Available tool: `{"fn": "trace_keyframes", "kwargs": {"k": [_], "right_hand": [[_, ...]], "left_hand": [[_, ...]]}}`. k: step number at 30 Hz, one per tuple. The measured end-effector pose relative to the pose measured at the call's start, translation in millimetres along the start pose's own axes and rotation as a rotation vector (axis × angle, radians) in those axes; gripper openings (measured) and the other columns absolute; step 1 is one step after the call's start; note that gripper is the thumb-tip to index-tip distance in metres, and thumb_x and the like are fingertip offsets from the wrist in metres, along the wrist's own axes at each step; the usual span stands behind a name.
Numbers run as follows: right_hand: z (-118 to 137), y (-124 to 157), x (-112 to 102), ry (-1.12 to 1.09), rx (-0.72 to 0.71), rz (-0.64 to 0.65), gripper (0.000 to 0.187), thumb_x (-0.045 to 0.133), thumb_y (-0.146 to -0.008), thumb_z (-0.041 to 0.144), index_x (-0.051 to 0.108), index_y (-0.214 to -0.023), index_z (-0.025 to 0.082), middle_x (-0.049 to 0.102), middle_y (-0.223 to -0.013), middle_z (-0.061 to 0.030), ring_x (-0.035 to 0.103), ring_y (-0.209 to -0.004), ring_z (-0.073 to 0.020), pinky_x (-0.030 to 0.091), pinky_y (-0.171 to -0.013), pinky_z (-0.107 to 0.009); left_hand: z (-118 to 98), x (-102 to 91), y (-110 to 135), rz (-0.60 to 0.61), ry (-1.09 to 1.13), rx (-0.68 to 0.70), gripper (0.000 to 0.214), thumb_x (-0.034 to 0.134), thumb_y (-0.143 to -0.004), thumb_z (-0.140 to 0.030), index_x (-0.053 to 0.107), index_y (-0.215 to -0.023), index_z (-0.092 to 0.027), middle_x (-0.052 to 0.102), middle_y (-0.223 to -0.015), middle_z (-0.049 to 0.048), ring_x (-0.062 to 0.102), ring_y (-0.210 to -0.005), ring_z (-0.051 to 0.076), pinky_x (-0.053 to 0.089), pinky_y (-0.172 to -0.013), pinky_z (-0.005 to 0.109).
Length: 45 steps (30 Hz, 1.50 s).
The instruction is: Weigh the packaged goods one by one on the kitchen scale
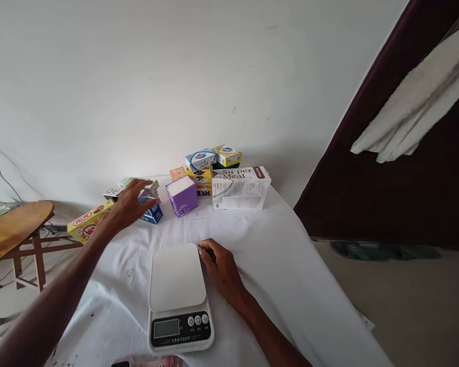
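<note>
A white kitchen scale (178, 295) with a dark display panel lies on the white tablecloth (283, 265) in front of me. My right hand (218, 265) rests on the cloth against the scale's right edge, fingers curled loosely with nothing in them. My left hand (132, 201) is stretched out to the far left of the table, fingers spread over a small blue and white box (153, 214); I cannot tell whether it touches it. A purple box (182, 196) stands just to the right of that hand.
Along the wall stand a white "Super Meal" box (240, 188), yellow boxes (199, 178) with small cartons on top, and a yellow box (87, 221) at the table's left edge. A wooden table (11, 227) is at the left, a dark curtain (386, 178) at the right.
</note>
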State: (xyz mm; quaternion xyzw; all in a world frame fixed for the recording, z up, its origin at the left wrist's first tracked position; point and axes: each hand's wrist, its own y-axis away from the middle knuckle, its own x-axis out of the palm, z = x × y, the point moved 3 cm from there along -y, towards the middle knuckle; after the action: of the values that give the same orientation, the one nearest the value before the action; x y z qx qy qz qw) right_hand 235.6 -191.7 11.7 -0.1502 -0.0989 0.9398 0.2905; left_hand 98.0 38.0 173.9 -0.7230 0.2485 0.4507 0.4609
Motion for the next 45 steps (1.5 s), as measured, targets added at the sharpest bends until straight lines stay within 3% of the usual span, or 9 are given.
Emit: {"fn": "trace_keyframes", "kwargs": {"k": [4,8,12,17,30,34,38,41,45], "right_hand": [[-1.0,0.0,0.9,0.008,-0.022,-0.019,0.018,0.048,-0.095,0.031,0.063,-0.093,0.021,0.068,-0.083,-0.0020,0.061,-0.076,-0.0186,0.045,-0.073,-0.031],[-1.0,0.3,0.4,0.021,-0.039,-0.028,0.015,0.048,-0.094,0.027,0.062,-0.093,0.021,0.069,-0.086,-0.0028,0.062,-0.079,-0.0187,0.044,-0.076,-0.031],[0.4,-0.2,-1.3,0.027,-0.055,-0.032,0.014,0.048,-0.095,0.025,0.061,-0.092,0.021,0.068,-0.084,-0.0025,0.061,-0.076,-0.0181,0.044,-0.073,-0.030],[1.2,-1.2,-2.3,0.033,-0.070,-0.044,0.013,0.048,-0.094,0.022,0.060,-0.090,0.022,0.066,-0.081,-0.0012,0.059,-0.073,-0.0169,0.042,-0.070,-0.028],[-2.4,-2.0,0.2,0.048,-0.079,-0.051,0.015,0.048,-0.094,0.023,0.062,-0.092,0.022,0.070,-0.085,-0.0022,0.063,-0.077,-0.0177,0.045,-0.074,-0.028],[-1.5,-0.9,-0.7,0.045,-0.068,-0.037,0.017,0.048,-0.094,0.028,0.064,-0.091,0.022,0.071,-0.085,-0.0028,0.064,-0.078,-0.0191,0.046,-0.075,-0.030],[-1.4,-0.1,-0.8,0.043,-0.049,0.003,0.020,0.048,-0.094,0.033,0.064,-0.092,0.022,0.071,-0.085,-0.0034,0.065,-0.078,-0.0201,0.046,-0.074,-0.031],[-1.4,-1.5,-0.9,0.048,-0.030,0.025,0.023,0.048,-0.093,0.038,0.065,-0.093,0.021,0.072,-0.087,-0.0045,0.066,-0.079,-0.0211,0.047,-0.074,-0.032],[-0.2,-2.2,-0.5,0.048,0.007,0.035,0.025,0.051,-0.092,0.041,0.067,-0.095,0.022,0.074,-0.091,-0.0050,0.067,-0.081,-0.0219,0.048,-0.076,-0.032]], "left_hand": [[-62.6,58.0,-48.3,0.053,0.129,0.208,0.046,0.067,-0.090,-0.039,0.059,-0.132,-0.019,0.063,-0.125,0.0127,0.064,-0.113,0.029,0.052,-0.100,0.045],[-107.8,91.5,-89.8,0.048,0.148,0.296,0.043,0.070,-0.088,-0.025,0.059,-0.130,-0.019,0.061,-0.126,0.0132,0.061,-0.117,0.029,0.051,-0.101,0.045],[-133.2,112.1,-115.8,0.133,-0.039,0.261,0.053,0.077,-0.085,-0.032,0.056,-0.131,-0.018,0.058,-0.129,0.0160,0.055,-0.122,0.036,0.047,-0.100,0.051],[-143.3,123.2,-119.5,0.133,-0.096,0.245,0.064,0.084,-0.079,-0.033,0.052,-0.131,-0.015,0.054,-0.129,0.0186,0.056,-0.119,0.037,0.046,-0.099,0.051],[-142.1,113.8,-123.7,0.213,0.026,0.120,0.071,0.094,-0.061,-0.041,0.050,-0.111,-0.017,0.057,-0.120,0.0152,0.056,-0.117,0.040,0.048,-0.096,0.052],[-140.9,115.8,-108.7,0.270,0.212,0.038,0.072,0.091,-0.064,-0.043,0.051,-0.117,-0.016,0.062,-0.115,0.0142,0.061,-0.112,0.036,0.050,-0.095,0.047],[-138.3,117.6,-87.8,0.193,0.272,-0.070,0.066,0.088,-0.068,-0.046,0.055,-0.116,-0.016,0.064,-0.117,0.0136,0.062,-0.113,0.033,0.050,-0.094,0.044],[-123.3,99.5,-68.5,0.062,0.384,-0.168,0.063,0.087,-0.069,-0.046,0.055,-0.115,-0.017,0.067,-0.117,0.0134,0.064,-0.108,0.031,0.052,-0.089,0.042],[-89.6,38.4,-25.0,-0.005,0.574,-0.186,0.060,0.088,-0.068,-0.047,0.057,-0.110,-0.018,0.072,-0.109,0.0093,0.067,-0.094,0.024,0.055,-0.077,0.036]]}}
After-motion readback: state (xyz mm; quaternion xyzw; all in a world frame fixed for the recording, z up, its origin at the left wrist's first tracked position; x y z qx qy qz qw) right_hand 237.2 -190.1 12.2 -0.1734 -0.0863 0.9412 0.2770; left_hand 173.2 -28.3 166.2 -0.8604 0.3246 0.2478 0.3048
